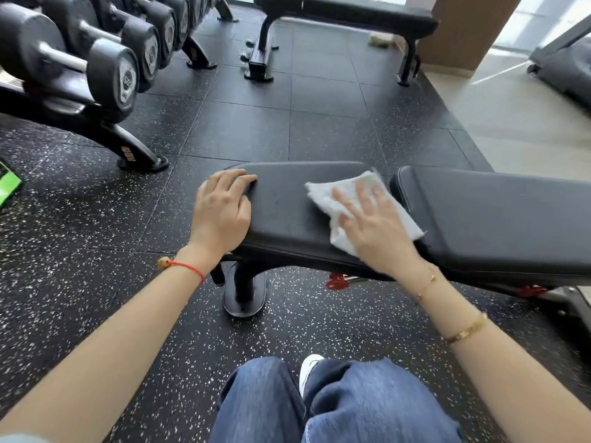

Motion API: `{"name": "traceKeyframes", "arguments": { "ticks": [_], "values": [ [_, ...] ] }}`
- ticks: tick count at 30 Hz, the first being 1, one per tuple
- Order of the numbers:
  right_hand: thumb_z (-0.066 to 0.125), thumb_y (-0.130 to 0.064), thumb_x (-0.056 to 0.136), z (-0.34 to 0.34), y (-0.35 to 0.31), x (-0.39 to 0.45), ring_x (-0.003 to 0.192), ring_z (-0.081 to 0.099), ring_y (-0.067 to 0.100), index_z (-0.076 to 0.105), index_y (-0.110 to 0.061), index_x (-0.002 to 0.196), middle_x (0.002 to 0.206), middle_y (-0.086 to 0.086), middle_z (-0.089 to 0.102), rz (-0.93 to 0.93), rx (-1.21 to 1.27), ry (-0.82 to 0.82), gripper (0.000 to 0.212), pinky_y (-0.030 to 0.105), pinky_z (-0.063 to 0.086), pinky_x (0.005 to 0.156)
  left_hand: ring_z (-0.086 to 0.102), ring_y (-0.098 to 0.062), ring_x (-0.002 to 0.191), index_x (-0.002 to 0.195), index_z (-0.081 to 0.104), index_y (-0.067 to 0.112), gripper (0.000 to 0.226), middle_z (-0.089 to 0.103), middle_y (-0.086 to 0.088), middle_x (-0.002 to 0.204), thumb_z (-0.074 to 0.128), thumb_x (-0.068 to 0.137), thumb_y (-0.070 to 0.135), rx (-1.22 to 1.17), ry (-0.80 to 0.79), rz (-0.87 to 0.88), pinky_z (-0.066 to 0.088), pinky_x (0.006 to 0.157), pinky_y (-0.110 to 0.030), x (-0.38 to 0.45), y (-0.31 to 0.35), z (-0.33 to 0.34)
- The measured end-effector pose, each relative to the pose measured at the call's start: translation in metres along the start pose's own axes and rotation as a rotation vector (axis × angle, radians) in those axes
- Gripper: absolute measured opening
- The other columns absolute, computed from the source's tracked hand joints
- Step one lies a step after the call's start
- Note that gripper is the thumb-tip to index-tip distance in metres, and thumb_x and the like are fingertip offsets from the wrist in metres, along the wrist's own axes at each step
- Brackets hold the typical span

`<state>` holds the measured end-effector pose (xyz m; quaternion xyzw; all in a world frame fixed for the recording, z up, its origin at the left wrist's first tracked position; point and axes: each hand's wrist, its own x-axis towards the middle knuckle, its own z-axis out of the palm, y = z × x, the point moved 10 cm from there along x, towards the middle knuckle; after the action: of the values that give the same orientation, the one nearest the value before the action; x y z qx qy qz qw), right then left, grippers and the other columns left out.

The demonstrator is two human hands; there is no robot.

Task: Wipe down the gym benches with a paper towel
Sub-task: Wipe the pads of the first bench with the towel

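2 benches [287,215] [345,11], 1 paper towel [339,199], 2 hands [222,209] [377,231], approx. 5 dumbbells [80,59] visible, 3 bracelets [182,266] [427,284] [467,329].

Black speckled rubber floor tiles [96,225]; a dumbbell rack [80,59] at left; a brown pillar [463,30] beyond; pale flooring [527,123] in bright daylight; a treadmill [566,62] at right.

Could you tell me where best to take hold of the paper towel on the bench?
Probably the free corner of the paper towel, pinched from the left: it lies bare on the seat pad, while the right hand presses flat over the rest.
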<state>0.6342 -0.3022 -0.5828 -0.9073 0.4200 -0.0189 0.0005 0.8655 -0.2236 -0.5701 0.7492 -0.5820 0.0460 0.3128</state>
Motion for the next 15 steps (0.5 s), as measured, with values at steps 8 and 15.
{"name": "traceKeyframes", "arguments": {
  "ticks": [8,15],
  "values": [
    [0.012,-0.055,0.099,0.004,-0.041,-0.022,0.150,-0.015,0.034,-0.002,-0.051,0.152,0.164,0.009,-0.005,-0.077,0.112,0.063,0.054,0.045,-0.011,0.121,0.043,-0.023,0.130,0.127,0.061,0.019,0.045,0.055,-0.002,0.137,0.041,0.087,0.018,0.003,-0.008,-0.010,0.030,0.112,-0.043,0.001,0.000,0.000],
    [0.018,-0.043,0.105,0.007,-0.040,0.074,0.150,-0.010,0.039,0.003,-0.027,0.158,0.165,0.013,-0.005,0.036,0.060,-0.080,0.057,0.049,-0.008,0.121,0.026,-0.027,0.144,0.139,0.049,0.013,0.046,0.041,-0.007,0.151,0.043,0.094,0.013,0.028,-0.075,-0.061,0.018,0.120,-0.045,-0.001,0.000,0.000]
  ]
}}
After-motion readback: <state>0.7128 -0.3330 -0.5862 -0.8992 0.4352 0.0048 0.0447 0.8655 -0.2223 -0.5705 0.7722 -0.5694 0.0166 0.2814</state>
